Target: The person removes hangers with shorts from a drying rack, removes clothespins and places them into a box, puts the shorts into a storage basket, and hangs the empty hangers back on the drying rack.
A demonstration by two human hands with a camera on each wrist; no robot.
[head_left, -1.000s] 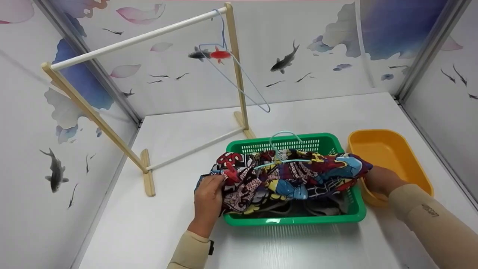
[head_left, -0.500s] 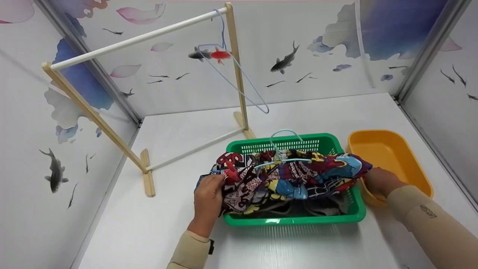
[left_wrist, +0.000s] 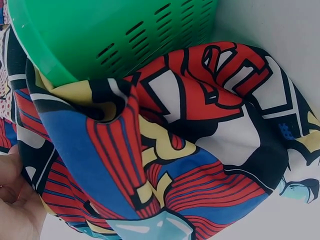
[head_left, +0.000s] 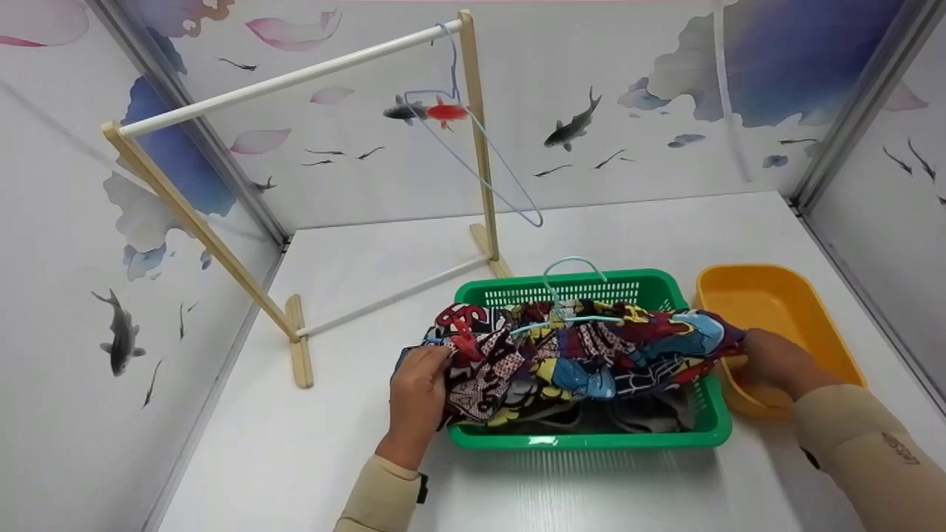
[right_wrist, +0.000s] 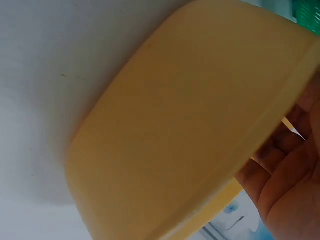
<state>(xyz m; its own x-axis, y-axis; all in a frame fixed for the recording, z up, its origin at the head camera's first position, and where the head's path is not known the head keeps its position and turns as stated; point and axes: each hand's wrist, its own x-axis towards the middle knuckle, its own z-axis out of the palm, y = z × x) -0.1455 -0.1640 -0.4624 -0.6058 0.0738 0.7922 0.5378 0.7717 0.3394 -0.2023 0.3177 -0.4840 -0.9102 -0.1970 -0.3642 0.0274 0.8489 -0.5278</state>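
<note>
Grips a brightly patterned garment (head_left: 576, 369) at both ends over a green basket (head_left: 591, 442) on a white desk (head_left: 295, 458), with hands well apart. Pinches the left end in the left hand (head_left: 417, 391) and the right end in the right hand (head_left: 780, 362), just beside the rim of an orange basin (head_left: 754, 310). Shows a pale green hanger (head_left: 591, 318) along the top of the cloth, with hook pointing up, and dark grey cloth (head_left: 643, 414) beneath, inside the basket. Seen from the left wrist, drapes in loose folds outside the basket's slotted wall. Features, farther left on the same desk, a rack (head_left: 295, 77) with wooden posts and white rails, and a blue hanger (head_left: 454, 74) hooked on the top rail near its right-hand end. Catches a soft reflection on the glossy desktop in front of the basket. Encloses the scene in white walls (head_left: 635, 44), painted with dark fish (head_left: 573, 129), a red fish (head_left: 446, 112), pink petals (head_left: 260, 141) and blue-violet patches (head_left: 809, 66), and joined at the corners by grey metal strips (head_left: 861, 107).
</note>
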